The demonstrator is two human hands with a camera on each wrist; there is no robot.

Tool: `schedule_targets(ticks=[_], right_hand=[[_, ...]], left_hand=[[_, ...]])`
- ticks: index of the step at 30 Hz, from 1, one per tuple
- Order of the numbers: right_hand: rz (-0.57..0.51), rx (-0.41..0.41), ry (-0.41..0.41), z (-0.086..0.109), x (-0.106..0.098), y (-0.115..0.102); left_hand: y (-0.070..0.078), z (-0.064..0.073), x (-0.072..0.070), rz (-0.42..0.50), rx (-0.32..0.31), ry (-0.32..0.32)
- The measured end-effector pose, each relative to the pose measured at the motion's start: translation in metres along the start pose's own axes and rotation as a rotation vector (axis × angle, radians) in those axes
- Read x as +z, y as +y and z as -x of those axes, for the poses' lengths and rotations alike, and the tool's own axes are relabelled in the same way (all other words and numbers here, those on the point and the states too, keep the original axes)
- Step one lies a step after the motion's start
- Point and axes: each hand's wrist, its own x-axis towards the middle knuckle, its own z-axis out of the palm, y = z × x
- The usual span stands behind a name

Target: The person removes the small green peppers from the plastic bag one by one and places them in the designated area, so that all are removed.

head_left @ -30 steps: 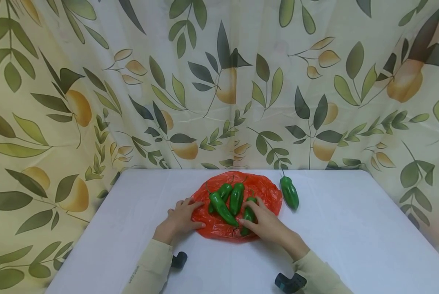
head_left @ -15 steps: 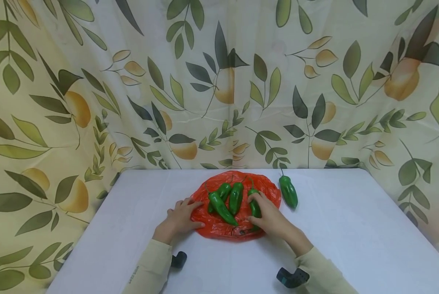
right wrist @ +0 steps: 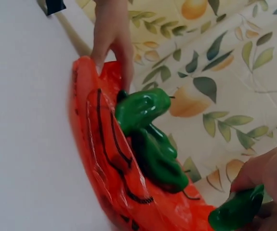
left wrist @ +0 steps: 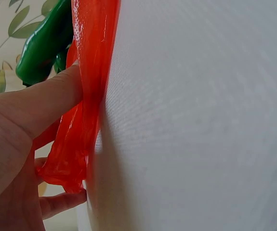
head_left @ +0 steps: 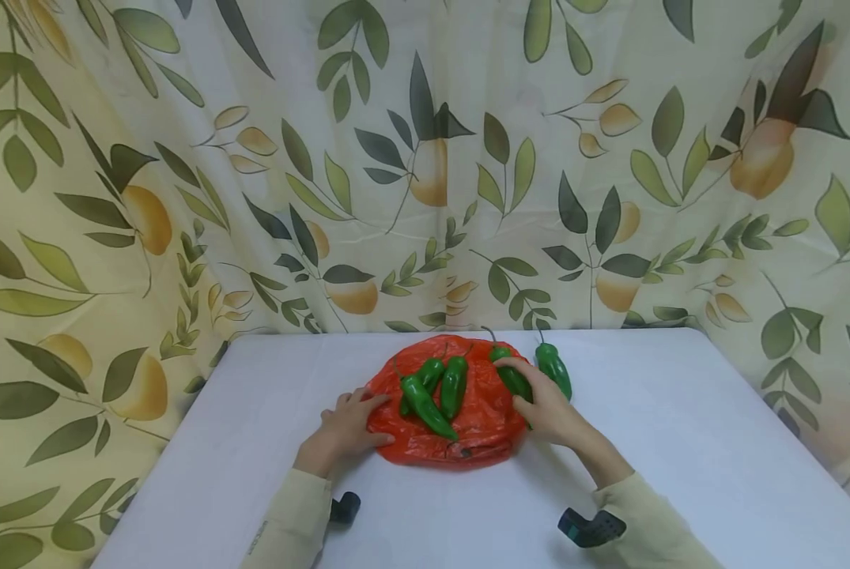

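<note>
A red plastic bag lies on the white table with several green peppers on it, among them a long pepper and a shorter pepper. At the bag's left edge, my left hand holds the film; in the left wrist view its thumb and fingers lie on either side of the red plastic. My right hand grips another green pepper over the bag's right edge. In the right wrist view this pepper shows between thumb and fingers.
One green pepper lies on the table right of the bag, just behind my right hand. A patterned curtain hangs behind the table. Black wrist devices, such as the right one, sit by both sleeves.
My right hand has lifted the pepper from the bag's lower right part and carried it right, toward the pepper beside the bag. My left hand has stayed at the bag's edge.
</note>
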Motion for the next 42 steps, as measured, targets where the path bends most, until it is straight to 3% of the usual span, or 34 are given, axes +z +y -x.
schedule_targets(ticks=[6,14,22,42], right_hand=[[-0.072,-0.030,0.074,0.004,-0.014,0.011],[-0.138,-0.030,0.090,0.005,-0.039,0.019],[-0.155,-0.012,0.098,0.006,-0.050,0.029],[-0.136,0.170,0.135,0.004,-0.070,0.056]], left_hand=[[0.001,-0.001,0.001,-0.004,0.018,0.000],[0.003,0.000,-0.003,-0.018,0.020,0.002],[-0.002,0.002,-0.003,-0.029,0.005,0.006],[0.005,0.001,-0.007,-0.009,0.017,0.002]])
